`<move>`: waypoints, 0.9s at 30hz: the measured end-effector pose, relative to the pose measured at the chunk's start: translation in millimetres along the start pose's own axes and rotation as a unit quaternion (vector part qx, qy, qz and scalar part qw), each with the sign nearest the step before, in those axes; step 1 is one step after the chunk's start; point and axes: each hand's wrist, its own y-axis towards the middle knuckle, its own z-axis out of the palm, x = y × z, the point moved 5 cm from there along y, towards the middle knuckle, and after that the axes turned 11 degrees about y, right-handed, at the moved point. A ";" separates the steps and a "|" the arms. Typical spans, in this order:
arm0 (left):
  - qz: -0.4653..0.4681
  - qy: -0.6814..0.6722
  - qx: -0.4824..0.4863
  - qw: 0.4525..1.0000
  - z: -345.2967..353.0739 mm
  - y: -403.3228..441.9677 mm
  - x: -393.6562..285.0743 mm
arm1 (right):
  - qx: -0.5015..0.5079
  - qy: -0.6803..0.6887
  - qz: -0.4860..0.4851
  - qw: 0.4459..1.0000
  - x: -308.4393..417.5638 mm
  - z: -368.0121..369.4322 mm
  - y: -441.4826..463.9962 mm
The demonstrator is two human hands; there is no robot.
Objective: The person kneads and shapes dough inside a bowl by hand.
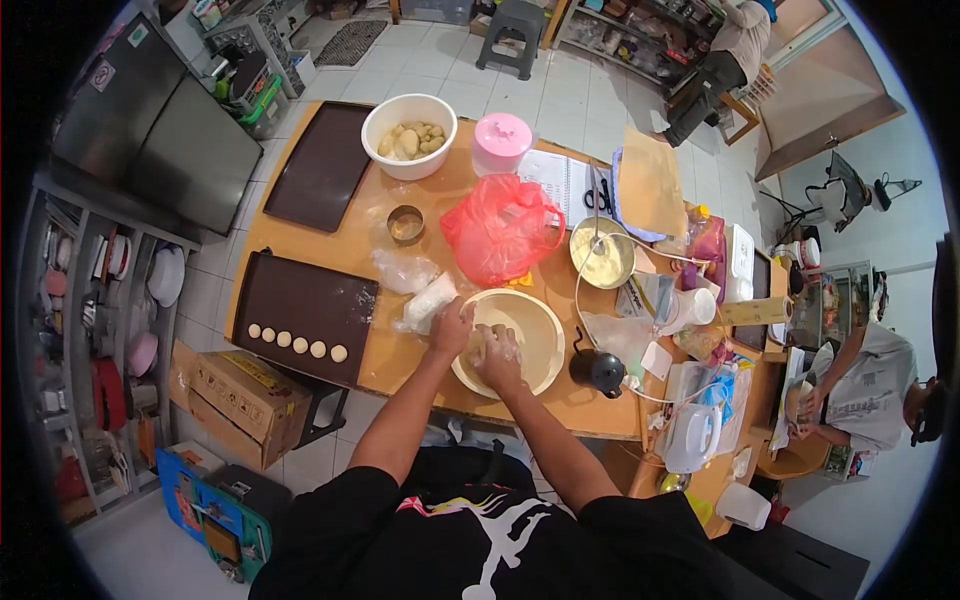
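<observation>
My left hand (452, 326) is at the left rim of a cream bowl (543, 345), its fingers curled in; what they hold, if anything, is hidden. My right hand (497, 360) is over the inside of the same bowl, with floury fingers bent inward, and its grip is hidden too. Beside my left hand lies a clear plastic bag of white powder (430, 303). On a dark baking tray (310, 300) to the left sits a row of several small pale dough balls (300, 345).
Behind the bowl are a red plastic bag (500, 228), a metal ring (405, 225), a white tub of dough pieces (408, 115) and a pink-lidded container (502, 140). A black jug (598, 372) and a cream-filled bowl (602, 255) stand right. Another person (865, 390) is at the far right.
</observation>
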 end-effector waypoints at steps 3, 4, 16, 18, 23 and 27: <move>-0.031 0.001 0.037 0.999 -2.8 -0.8 -3.9 | 0.010 -0.062 0.092 0.994 -2.5 13.1 4.3; -0.025 -0.003 0.034 0.999 -0.4 -0.1 -2.8 | 0.014 -0.086 0.125 0.988 -3.6 18.2 6.2; 0.007 0.015 0.060 0.998 -1.4 4.0 0.5 | -0.112 -0.097 0.229 0.962 -38.8 25.9 44.7; 0.009 0.018 0.057 0.998 -3.6 2.7 0.1 | -0.114 -0.097 0.245 0.958 -40.0 23.3 46.5; -0.002 0.001 0.065 0.998 -4.7 1.4 -1.1 | -0.114 -0.046 0.254 0.959 -44.4 23.3 37.8; 0.000 0.007 0.047 0.999 -1.2 1.7 0.5 | -0.128 0.024 0.272 0.953 -64.9 32.3 30.8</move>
